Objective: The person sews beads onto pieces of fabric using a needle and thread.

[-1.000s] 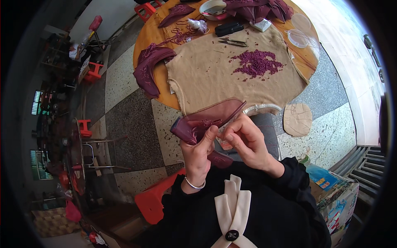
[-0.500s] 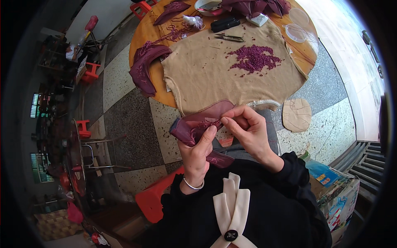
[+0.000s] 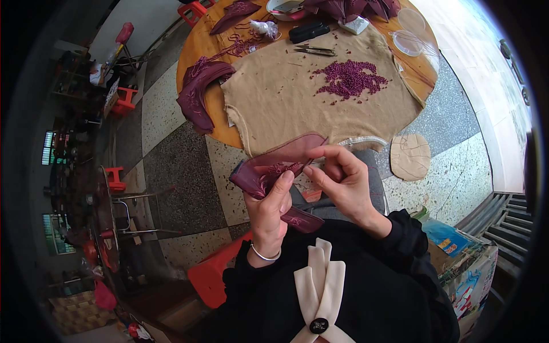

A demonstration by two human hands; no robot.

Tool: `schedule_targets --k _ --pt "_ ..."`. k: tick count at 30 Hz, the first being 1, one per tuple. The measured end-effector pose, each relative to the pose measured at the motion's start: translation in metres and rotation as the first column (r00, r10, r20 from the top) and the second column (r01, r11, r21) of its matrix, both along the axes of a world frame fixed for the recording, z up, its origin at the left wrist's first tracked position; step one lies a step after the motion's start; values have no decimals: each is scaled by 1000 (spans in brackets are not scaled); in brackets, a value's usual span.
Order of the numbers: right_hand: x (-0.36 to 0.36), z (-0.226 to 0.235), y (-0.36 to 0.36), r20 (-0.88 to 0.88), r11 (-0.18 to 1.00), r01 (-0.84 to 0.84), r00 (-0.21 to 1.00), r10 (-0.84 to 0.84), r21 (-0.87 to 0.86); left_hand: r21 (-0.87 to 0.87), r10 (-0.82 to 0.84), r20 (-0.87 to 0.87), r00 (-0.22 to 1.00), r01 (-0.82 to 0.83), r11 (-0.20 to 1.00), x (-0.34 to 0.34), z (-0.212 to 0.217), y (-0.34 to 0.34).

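**Beading the maroon cloth, held over the lap**

Here's the maroon cloth strip (image 3: pixel 280 166), a sheer piece with beadwork stitched along it, held up in the air just near of the counter (image 3: pixel 197 51) and over the person's lap. The left hand (image 3: pixel 273 208) has it from below: thumb up against the cloth, fingers (image 3: pixel 284 184) curled closed around the folded end, a firm grip on the fabric. The right hand (image 3: pixel 343 183) comes in from the right, fingertips pinched almost shut at the cloth's edge, touching it. A needle or thread may be in that pinch, but it is too fine to tell.

By the look of it, this is the stitching step, one bead or one stitch being worked into the strip. The next move would call for a steady left hand keeping the cloth taut and a small, precise pull from the right.

Farther out, on the round counter, a beige cloth (image 3: pixel 297 97) lies spread flat with a pile of purple beads (image 3: pixel 350 79) on its far right part. Scissors (image 3: pixel 314 50) lie just beyond it, and another maroon piece (image 3: pixel 197 91) hangs over the counter's left edge. A red stool (image 3: pixel 220 274) sits near left.
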State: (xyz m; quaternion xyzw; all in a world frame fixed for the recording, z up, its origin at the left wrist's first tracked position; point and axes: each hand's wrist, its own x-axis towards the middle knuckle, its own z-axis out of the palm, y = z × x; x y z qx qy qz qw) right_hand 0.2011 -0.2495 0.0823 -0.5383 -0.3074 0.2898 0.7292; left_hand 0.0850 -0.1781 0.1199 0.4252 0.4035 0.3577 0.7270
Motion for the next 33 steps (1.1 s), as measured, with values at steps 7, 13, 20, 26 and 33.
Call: schedule_targets --k 7,13,20,26,33 --pt "0 -21 -5 -91 995 -82 993 77 -51 35 -9 -17 1000 9 999 -4 -5 4" --pt "-1 -16 -6 -90 898 -418 908 408 -141 28 -36 109 993 33 999 -8 -8 6" --pt "21 0 -10 -412 863 -504 778 474 39 39 -4 7 1000 3 999 -7 -4 7" --pt "34 -14 -5 -310 885 -427 880 360 -184 27 1 28 1000 -2 1000 -3 -8 16" --pt "72 -25 -24 -151 979 -28 989 -3 -203 -30 -66 -20 998 66 997 -8 -22 35"
